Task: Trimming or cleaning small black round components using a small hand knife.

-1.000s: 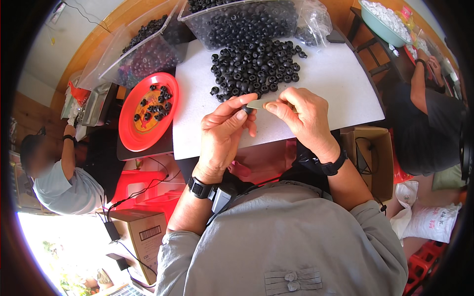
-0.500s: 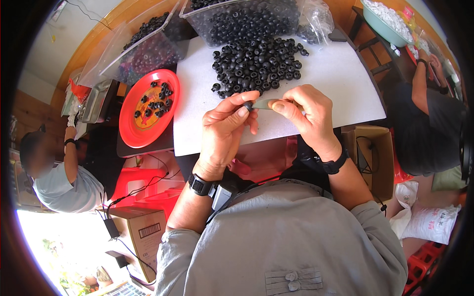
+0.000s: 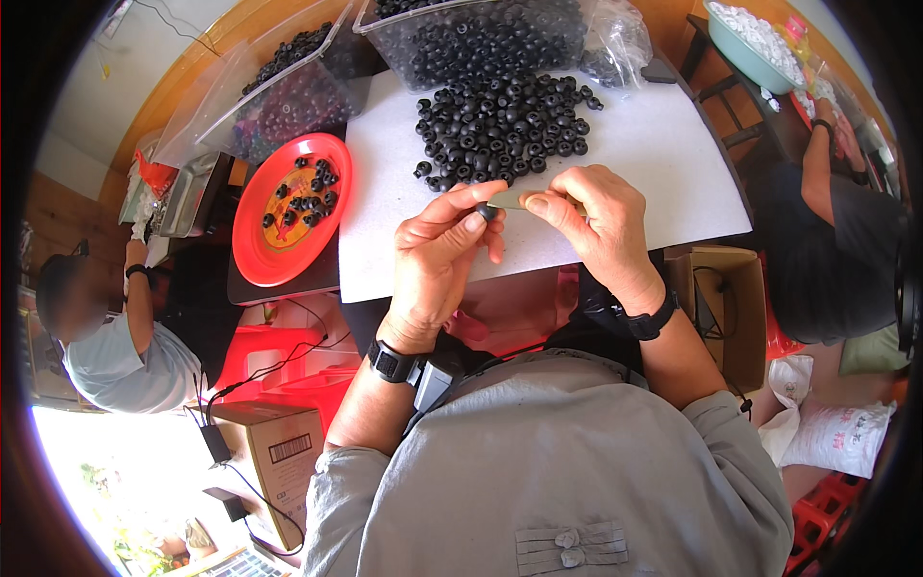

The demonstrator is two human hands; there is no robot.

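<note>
Between thumb and fingers, my left hand (image 3: 440, 240) pinches one small round black part (image 3: 487, 211) over the near edge of the white mat. My right hand (image 3: 598, 216) grips a small flat blade (image 3: 507, 199), greyish, whose tip meets the upper side of that part. Just beyond both hands lies a heap of like black parts (image 3: 500, 125), ring-shaped with a hole, on the white foam mat (image 3: 385, 192). Left of the mat, a red oval plate (image 3: 252, 231) carries several more of them. The blade's handle is mostly hidden in my right fingers.
Clear plastic bins (image 3: 404, 62) full of black parts stand at the back, beside a clear bag (image 3: 618, 48). One person (image 3: 135, 337) sits at left, another (image 3: 817, 231) at right near a green basin (image 3: 760, 53) of white pieces. Cardboard boxes (image 3: 274, 462) flank me below.
The blade has shifted and turned slightly against the black part, with its tip now higher on it. My left hand keeps its pinch almost in place.
</note>
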